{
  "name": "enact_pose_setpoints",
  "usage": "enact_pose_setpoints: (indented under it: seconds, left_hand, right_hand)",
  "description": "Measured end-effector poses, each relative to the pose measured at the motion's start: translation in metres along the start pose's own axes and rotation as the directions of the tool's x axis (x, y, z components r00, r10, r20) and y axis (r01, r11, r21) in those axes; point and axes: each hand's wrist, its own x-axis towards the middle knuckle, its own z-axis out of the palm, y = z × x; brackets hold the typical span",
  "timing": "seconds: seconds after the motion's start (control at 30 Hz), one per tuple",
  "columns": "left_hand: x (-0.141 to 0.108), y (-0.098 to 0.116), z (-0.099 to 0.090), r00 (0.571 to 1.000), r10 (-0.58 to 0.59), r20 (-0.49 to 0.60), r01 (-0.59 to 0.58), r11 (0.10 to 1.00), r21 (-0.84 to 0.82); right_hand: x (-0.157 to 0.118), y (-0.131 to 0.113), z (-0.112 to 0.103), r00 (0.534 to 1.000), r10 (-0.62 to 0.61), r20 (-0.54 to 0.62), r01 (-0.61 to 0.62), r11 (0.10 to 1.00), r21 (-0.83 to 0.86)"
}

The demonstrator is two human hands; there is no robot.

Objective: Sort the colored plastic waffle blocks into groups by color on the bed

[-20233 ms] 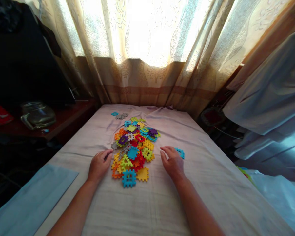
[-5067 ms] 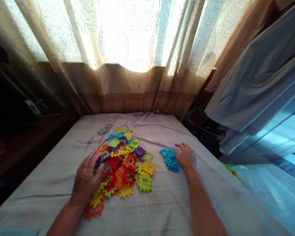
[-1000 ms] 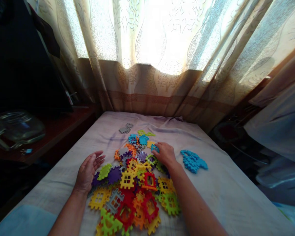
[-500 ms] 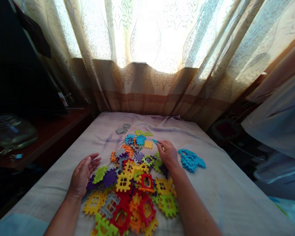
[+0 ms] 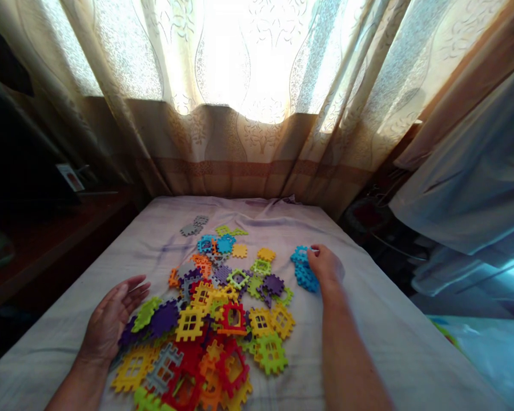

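Note:
A mixed heap of notched plastic pieces in yellow, red, purple, green, orange and grey (image 5: 214, 319) lies on a pale sheet. My left hand (image 5: 111, 319) rests at the heap's left edge, palm inward, fingers apart and nothing in it, beside a green piece (image 5: 146, 314). On the right, my right hand (image 5: 325, 265) is at the small pile of blue pieces (image 5: 305, 275), its fingers pinched on a blue piece (image 5: 301, 254) at the pile's top. Two more blue pieces (image 5: 226, 244) sit at the heap's far end.
Grey pieces (image 5: 192, 229) and thin green pieces (image 5: 231, 230) lie toward the back of the sheet (image 5: 257, 208). Behind hangs a patterned curtain (image 5: 240, 142). A dark wooden surface (image 5: 98, 211) stands left; hanging cloth (image 5: 462, 182) is at the right.
My right hand has moved right with the blue piece, from the heap's far end to the blue pile. The view has turned right. My left hand stays open by the heap.

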Motion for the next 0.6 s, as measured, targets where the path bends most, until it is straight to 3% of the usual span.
enact_pose_setpoints:
  seconds: [0.13,0.23,0.4,0.6]
  left_hand:
    - [-0.001,0.001,0.002,1.000,-0.009,-0.017,0.008,1.000,-0.011]
    - [-0.002,0.001,0.003,1.000,0.004,-0.019,-0.004,1.000,0.009]
    - [-0.004,0.002,0.003,1.000,0.025,-0.006,-0.025,1.000,0.006]
    - [-0.005,0.003,0.003,0.999,0.040,0.006,-0.040,0.999,-0.001]
  right_hand:
    - [-0.002,-0.010,0.001,0.989,-0.076,-0.130,0.071,0.996,-0.045]
    - [-0.011,-0.029,0.007,0.952,-0.257,-0.167,0.259,0.966,-0.009]
    - [-0.039,-0.075,0.035,0.828,-0.558,-0.054,0.560,0.825,0.077]
    - [-0.068,-0.134,0.065,0.710,-0.690,0.140,0.684,0.723,0.095]
